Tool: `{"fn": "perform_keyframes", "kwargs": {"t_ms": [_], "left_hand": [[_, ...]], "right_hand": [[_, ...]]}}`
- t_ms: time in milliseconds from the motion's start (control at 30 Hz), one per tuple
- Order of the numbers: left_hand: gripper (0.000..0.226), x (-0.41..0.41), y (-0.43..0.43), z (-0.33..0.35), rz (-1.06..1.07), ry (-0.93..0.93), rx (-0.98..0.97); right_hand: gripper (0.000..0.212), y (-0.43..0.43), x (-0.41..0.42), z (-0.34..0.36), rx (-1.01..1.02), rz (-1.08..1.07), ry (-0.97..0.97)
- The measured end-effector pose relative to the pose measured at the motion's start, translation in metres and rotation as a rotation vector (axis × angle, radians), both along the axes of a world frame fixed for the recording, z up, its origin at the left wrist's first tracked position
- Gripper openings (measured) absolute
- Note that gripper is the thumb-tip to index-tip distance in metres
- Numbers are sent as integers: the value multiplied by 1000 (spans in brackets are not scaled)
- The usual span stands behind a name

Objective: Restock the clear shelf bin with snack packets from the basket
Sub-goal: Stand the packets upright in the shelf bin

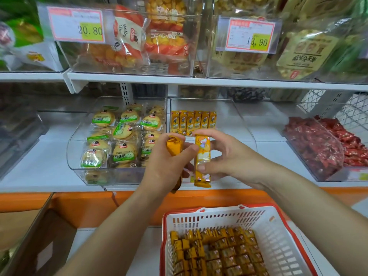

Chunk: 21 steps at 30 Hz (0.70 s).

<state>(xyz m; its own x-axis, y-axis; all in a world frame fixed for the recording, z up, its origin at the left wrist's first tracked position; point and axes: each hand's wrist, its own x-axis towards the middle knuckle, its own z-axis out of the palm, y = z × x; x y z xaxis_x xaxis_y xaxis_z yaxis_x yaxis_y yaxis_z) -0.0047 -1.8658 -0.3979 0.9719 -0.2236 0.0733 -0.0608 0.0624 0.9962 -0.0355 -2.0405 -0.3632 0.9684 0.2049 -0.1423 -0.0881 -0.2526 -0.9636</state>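
My left hand [166, 162] grips a bunch of yellow snack packets [174, 146] in front of the shelf. My right hand [225, 156] pinches one upright yellow packet [202, 162] between thumb and fingers, right beside the left hand's bunch. Behind both hands sits the clear shelf bin [237, 120], with a row of several yellow packets [193, 122] standing at its back left. Below, a white basket with a red rim [278, 236] holds many more yellow packets [217, 253].
A clear bin of green-labelled biscuit packs [121, 136] stands left of the target bin. A bin of red wrapped sweets [322, 148] is at the right. Upper bins carry price tags [76, 24]. An open cardboard box [35, 240] sits bottom left, before the orange ledge [89, 202].
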Motion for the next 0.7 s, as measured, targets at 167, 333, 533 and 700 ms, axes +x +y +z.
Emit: {"fn": "perform_keyframes", "kwargs": {"t_ms": [167, 333, 533, 700], "left_hand": [[29, 19, 14, -2, 15, 33, 73], [36, 36, 16, -8, 47, -24, 105], [36, 47, 10, -17, 126, -103, 150], [37, 52, 9, -23, 158, -171, 203]], "right_hand": [[45, -40, 39, 0, -192, -121, -186], [38, -99, 103, -13, -593, -241, -298], [41, -127, 175, -33, -1027, -157, -324], [38, -135, 212, -38, -1224, -165, -274]]}}
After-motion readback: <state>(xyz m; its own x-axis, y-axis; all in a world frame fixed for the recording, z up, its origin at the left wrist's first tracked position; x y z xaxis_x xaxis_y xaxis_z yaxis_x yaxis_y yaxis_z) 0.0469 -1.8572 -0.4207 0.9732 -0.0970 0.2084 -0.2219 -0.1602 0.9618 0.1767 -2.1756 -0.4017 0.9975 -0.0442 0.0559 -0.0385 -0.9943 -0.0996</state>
